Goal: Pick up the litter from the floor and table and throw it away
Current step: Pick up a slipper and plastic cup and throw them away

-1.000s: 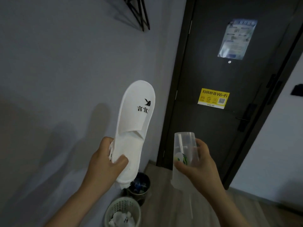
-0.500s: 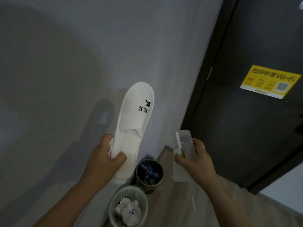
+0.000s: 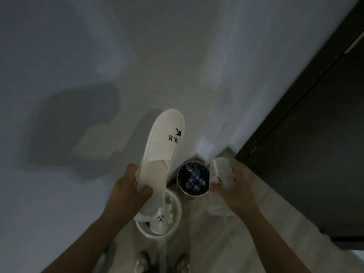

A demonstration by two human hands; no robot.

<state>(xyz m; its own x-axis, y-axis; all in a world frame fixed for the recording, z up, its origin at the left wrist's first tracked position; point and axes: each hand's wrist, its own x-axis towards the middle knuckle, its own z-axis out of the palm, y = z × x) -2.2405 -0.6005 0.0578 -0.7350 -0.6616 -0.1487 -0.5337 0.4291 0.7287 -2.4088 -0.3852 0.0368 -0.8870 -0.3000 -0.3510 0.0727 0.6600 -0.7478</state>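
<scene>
My left hand [image 3: 129, 191] grips the heel end of a white disposable slipper [image 3: 162, 152] with a black logo, toe pointing up, directly above a white basket bin [image 3: 176, 215]. Inside that bin lies another white slipper [image 3: 160, 223] with crumpled paper. My right hand [image 3: 235, 191] holds a clear plastic cup [image 3: 220, 174] with a straw and a green mark, just right of a dark round bin [image 3: 182, 189] with a gold rim. Plastic bottles [image 3: 194, 177] fill the dark bin.
Both bins stand on the wooden floor [image 3: 214, 243] against a pale wall [image 3: 137, 56]. A dark door [image 3: 315, 134] rises to the right. The tips of two shoes [image 3: 163, 263] show at the bottom edge.
The view has tilted down and closer to the bins, so both now sit right under my hands. The slipper and the cup stay held as before, lower and nearer the bins.
</scene>
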